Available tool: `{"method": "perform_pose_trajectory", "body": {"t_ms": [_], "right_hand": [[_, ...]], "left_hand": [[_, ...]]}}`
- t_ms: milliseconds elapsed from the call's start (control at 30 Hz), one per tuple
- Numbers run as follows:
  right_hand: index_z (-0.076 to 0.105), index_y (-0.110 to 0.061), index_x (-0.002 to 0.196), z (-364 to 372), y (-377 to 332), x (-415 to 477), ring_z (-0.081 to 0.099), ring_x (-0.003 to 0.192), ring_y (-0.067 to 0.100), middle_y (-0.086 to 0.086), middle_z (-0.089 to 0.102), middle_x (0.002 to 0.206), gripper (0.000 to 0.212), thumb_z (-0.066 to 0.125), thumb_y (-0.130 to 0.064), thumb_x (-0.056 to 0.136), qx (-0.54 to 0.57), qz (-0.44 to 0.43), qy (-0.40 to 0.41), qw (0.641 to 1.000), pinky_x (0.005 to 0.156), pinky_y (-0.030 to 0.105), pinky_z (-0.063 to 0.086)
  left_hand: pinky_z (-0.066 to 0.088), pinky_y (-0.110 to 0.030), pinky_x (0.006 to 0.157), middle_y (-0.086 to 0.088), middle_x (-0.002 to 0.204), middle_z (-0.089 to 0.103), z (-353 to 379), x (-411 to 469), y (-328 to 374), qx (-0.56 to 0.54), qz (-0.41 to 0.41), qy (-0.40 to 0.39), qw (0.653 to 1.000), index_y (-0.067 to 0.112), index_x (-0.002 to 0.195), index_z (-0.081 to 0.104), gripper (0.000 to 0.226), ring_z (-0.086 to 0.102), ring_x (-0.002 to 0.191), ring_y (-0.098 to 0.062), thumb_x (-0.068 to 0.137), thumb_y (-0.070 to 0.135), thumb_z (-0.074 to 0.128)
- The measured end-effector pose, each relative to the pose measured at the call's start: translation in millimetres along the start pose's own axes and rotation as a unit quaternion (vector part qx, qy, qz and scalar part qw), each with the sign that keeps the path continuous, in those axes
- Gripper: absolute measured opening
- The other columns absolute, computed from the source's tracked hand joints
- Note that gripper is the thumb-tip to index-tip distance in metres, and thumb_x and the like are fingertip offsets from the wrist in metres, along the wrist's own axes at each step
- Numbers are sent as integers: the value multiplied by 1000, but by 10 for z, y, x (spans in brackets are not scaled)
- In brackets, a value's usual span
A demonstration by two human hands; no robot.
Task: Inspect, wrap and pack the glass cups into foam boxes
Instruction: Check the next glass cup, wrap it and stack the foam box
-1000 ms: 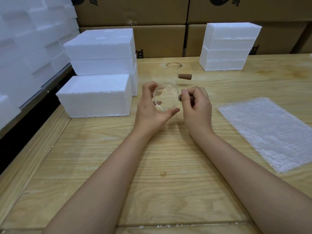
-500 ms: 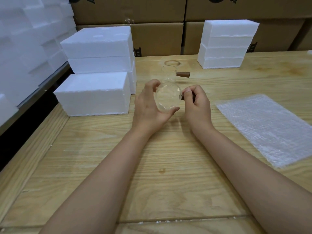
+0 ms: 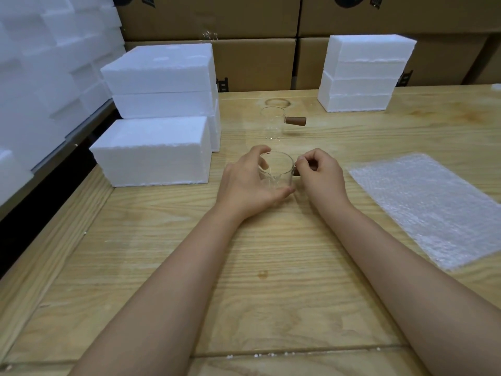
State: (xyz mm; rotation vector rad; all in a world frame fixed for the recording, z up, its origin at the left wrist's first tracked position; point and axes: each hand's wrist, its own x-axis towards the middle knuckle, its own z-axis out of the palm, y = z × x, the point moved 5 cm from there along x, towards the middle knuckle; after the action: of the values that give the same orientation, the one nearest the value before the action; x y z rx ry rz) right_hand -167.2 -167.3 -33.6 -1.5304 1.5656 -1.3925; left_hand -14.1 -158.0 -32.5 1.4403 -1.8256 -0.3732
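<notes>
A clear glass cup (image 3: 278,172) with a small pouring lip sits upright between my hands at the table's middle. My left hand (image 3: 250,183) curls round its left side, thumb under its front. My right hand (image 3: 320,173) pinches the cup's brown wooden handle, mostly hidden by the fingers. A second glass cup (image 3: 272,122) with a wooden handle (image 3: 295,121) stands farther back. A bubble wrap sheet (image 3: 425,207) lies flat to the right. White foam boxes (image 3: 151,150) stand to the left.
The foam boxes at the left form a stack (image 3: 160,80), and another foam stack (image 3: 363,71) stands at the back right. Cardboard cartons (image 3: 254,58) line the rear. More foam (image 3: 40,77) fills the left wall. The wooden table (image 3: 257,280) stretches toward me.
The cup was tilted with its base toward me; now it is turned upright and lowered toward the table. Both hands kept their hold.
</notes>
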Motion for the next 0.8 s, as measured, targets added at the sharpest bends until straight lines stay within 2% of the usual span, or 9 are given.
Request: {"method": "perform_pose_trajectory", "body": {"t_ms": [67,133,200,267,333,467,600,667,800], "right_hand": [[57,-19,72,-10,26,4,64,82,14,-4,65,77,16,57,-15,88,-5,22,-2,1000,72,25,46],[58,-20,73,-49,18,-3,62,81,12,-5,65,79,15,60,-21,87,-31,16,4,999,70,25,44],[59,-19,78,-204,-29,29,57,87,16,-1,62,86,14,60,-29,89,-88,-26,60,994,75,27,40],[61,-16,92,-467,-54,103,50,104,25,6,59,103,19,56,-34,90,-184,-54,153,969,85,33,35],[59,-14,104,-731,50,187,41,116,32,11,51,118,29,55,-39,89,-305,-12,205,930,92,39,29],[48,-2,121,-910,422,227,36,121,38,21,43,129,57,55,-49,89,-435,155,120,879,99,46,26],[56,-6,116,-908,480,268,40,117,35,18,51,122,39,45,-37,96,-467,137,108,867,98,44,25],[63,-10,108,-884,438,272,45,109,33,14,57,111,29,46,-31,97,-474,101,119,867,95,44,25],[68,-16,99,-819,232,222,54,98,28,7,66,98,21,48,-23,97,-430,-4,133,893,93,45,23]], "left_hand": [[46,-43,93,11,100,58,9,-1,6,-24,-1,-12,1000,27,127,49,80,57,85,-8,60,49,86],[47,-42,93,9,100,58,21,-5,-1,-46,-8,-25,999,28,126,48,79,58,88,-9,60,47,87],[49,-39,90,9,100,57,23,-6,-16,-56,-13,-34,998,29,125,47,79,58,90,-11,59,46,88],[49,-36,89,14,97,55,20,-7,-27,-58,-15,-45,997,34,122,46,78,56,89,-8,57,50,87],[48,-34,88,17,94,54,34,-17,-11,-57,-10,-63,996,39,116,44,77,55,85,-5,54,56,86],[49,-31,80,17,94,55,46,-38,20,-56,1,-93,994,42,108,42,74,54,81,-2,50,63,83],[45,-27,75,17,93,55,36,-75,67,-54,9,-113,992,39,107,46,73,55,83,-2,49,75,72],[47,-32,83,15,94,58,38,-92,97,-43,23,-134,990,37,111,50,74,57,88,-6,53,82,56],[47,-44,90,6,93,65,17,-90,119,-86,44,-124,988,26,112,62,73,61,92,-16,67,78,38]]}}
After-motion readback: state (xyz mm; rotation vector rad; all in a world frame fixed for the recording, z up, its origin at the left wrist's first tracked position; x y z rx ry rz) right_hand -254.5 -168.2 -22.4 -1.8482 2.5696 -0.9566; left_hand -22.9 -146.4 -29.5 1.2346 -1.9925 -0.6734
